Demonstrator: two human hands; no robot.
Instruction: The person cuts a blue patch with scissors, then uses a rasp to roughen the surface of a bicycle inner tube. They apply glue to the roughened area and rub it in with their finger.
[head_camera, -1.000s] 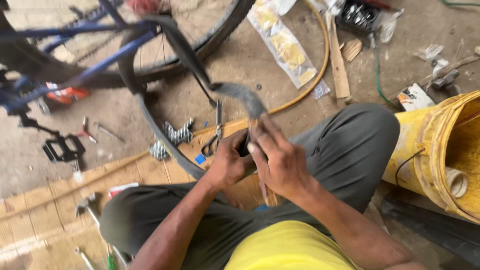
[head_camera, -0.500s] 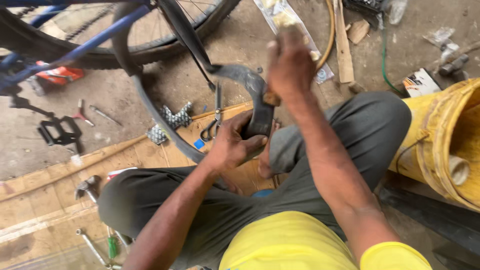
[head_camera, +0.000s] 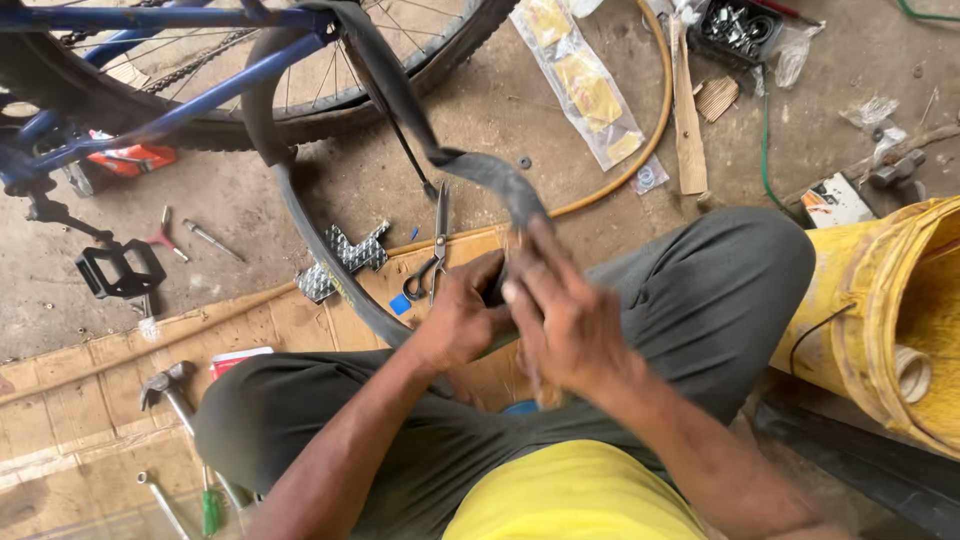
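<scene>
A black inner tube (head_camera: 300, 215) loops from the blue bicycle down to my lap. My left hand (head_camera: 462, 322) grips the tube just above my knees, fingers closed around it. My right hand (head_camera: 568, 312) lies over the same stretch of tube, blurred by motion. It is closed on a thin brown strip (head_camera: 518, 243) whose ends stick out above and below the fist. What the strip is made of cannot be told. The part of the tube under both hands is hidden.
A blue bicycle frame (head_camera: 180, 100) and its wheel (head_camera: 420, 70) stand ahead. Scissors (head_camera: 435, 250), a black pedal (head_camera: 120, 270), a hammer (head_camera: 165, 385) and a green screwdriver (head_camera: 210, 510) lie on the floor. A yellow bucket (head_camera: 870, 290) is at my right knee. Clear packets (head_camera: 585, 85) lie farther off.
Half a second ago my right hand was lifted off the tube, up and away. It has come back down onto the tube beside my left hand, which has kept its grip.
</scene>
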